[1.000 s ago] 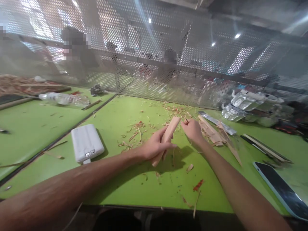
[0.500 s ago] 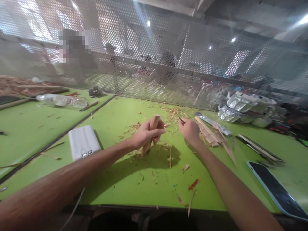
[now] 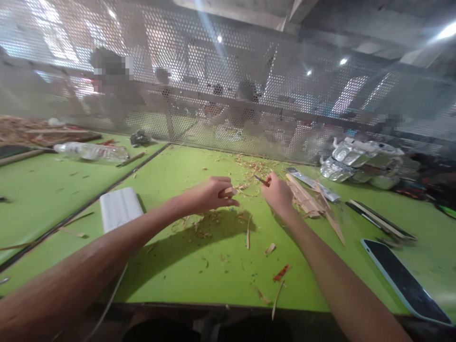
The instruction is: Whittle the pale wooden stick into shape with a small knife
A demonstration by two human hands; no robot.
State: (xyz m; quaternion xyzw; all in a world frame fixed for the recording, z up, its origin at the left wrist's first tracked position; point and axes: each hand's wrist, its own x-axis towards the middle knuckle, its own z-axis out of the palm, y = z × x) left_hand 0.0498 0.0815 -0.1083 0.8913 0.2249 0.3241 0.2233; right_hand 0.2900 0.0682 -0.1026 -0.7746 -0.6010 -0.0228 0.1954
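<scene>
Left hand (image 3: 218, 195) is clamped around a pale, bare wooden piece (image 3: 229, 191). Fingers hide most of it; the showing end points right, toward the other hand. Looks like the long axis runs roughly crosswise, but foreshortening and the grip make it hard to confirm. Left hand owns the wood. Right hand (image 3: 278, 194) is near, across a gap, closed on a slim, dark-tipped brown tool (image 3: 264, 181). Tool tip leans left and away, passing on the far side of the wood's end. Tool and wood are apart, no contact. Left hand sits above the table, its shadow below.

Surface: lime-green tabletop (image 3: 185, 166). Near edge: white cable (image 3: 110, 297) at left, dark-screened phone with light-blue edge (image 3: 406, 282) at right, orange-red scrap (image 3: 281, 273) and loose curls between. White rounded box, likely a power bank (image 3: 120, 208), beside the left forearm, partly covered by it. Flat tan wood offcuts (image 3: 305, 197) just right of the right hand. Thin pale shavings (image 3: 254, 166) scatter beyond the hands.

Farther: clear plastic bottle (image 3: 92, 152) lying left, past the table seam; shiny silver bundle (image 3: 356, 156) at right. Grey perforated screen (image 3: 206, 126) closes the back; blurred people and ceiling lights behind or above.
</scene>
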